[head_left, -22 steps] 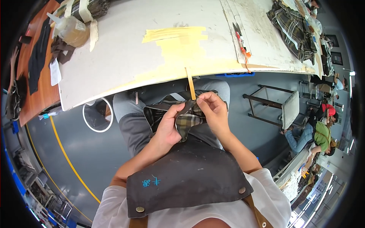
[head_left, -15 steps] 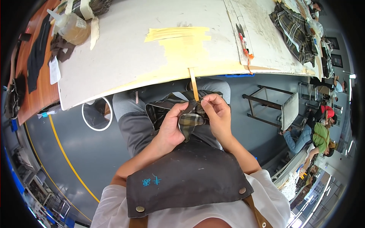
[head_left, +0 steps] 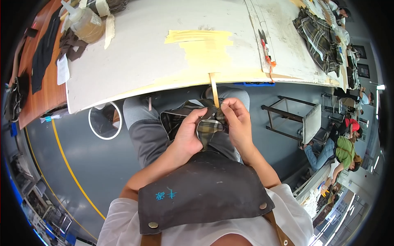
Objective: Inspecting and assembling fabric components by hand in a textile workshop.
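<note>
A dark green-brown plaid cloth piece [head_left: 210, 128] is bunched over my lap, below the table edge. My left hand [head_left: 189, 133] grips its left side, thumb on top and pointing up toward the fold. On the other side, my right hand [head_left: 238, 121] pinches the upper right edge between thumb and fingertips. A narrow pale wooden stick [head_left: 214, 91] juts from the table edge toward me. Its near end meets the cloth between my hands; whether it goes inside the fabric is hidden.
The pale tabletop [head_left: 135, 53] carries yellow tape [head_left: 205, 49], red-handled snips [head_left: 266, 51], a plaid garment [head_left: 318, 39] and a glue bottle [head_left: 87, 25]. Below are a white-rimmed bin [head_left: 105, 121] at left and a padded stool [head_left: 312, 124] at right. People work further right.
The whole view has shifted slightly. My hands stay on the cloth at the stick's end, and more of the plaid fold shows between them, the dark strip less.
</note>
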Demonstrator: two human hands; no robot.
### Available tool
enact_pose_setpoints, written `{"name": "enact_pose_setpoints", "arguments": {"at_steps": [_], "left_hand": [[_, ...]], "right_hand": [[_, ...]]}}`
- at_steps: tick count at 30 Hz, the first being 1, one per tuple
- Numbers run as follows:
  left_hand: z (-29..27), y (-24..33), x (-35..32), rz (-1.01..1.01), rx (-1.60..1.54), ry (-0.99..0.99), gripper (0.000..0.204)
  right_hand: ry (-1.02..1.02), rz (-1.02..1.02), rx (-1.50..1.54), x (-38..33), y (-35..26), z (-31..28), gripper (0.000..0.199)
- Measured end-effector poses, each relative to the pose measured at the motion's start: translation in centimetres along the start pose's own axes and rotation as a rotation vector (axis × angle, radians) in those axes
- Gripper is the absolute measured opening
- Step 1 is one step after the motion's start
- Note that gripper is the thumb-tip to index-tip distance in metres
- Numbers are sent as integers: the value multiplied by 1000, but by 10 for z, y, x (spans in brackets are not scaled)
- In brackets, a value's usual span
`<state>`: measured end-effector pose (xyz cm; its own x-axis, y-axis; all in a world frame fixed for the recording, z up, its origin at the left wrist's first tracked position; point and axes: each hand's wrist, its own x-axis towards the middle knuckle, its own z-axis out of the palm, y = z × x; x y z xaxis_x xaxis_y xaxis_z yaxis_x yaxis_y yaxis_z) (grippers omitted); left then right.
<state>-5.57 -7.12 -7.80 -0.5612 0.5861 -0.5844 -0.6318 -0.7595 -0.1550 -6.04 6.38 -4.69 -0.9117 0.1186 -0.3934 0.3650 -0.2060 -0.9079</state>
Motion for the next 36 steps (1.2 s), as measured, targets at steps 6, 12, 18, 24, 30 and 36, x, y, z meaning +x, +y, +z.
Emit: {"name": "enact_pose_setpoints", "arguments": {"at_steps": [6, 12, 18, 24, 30, 36], "left_hand": [[0, -4, 4, 9, -66, -113, 20], [6, -4, -4, 10, -60, -108, 22], [1, 1, 4, 19, 7, -90, 13], [1, 0, 14, 3, -50, -164, 16], [-3, 11, 22, 7, -14, -220, 16], [-4, 11, 19, -52, 87, -186, 15]], "right_hand": [[-4, -87, 24, -2, 4, -1, 4], [-7, -80, 2, 0, -2, -2, 3], [-19, -10, -82, 8, 5, 2, 1], [47, -43, 54, 1, -2, 2, 1], [4, -178, -149, 6, -2, 7, 3], [18, -21, 69, 7, -8, 1, 1]]}}
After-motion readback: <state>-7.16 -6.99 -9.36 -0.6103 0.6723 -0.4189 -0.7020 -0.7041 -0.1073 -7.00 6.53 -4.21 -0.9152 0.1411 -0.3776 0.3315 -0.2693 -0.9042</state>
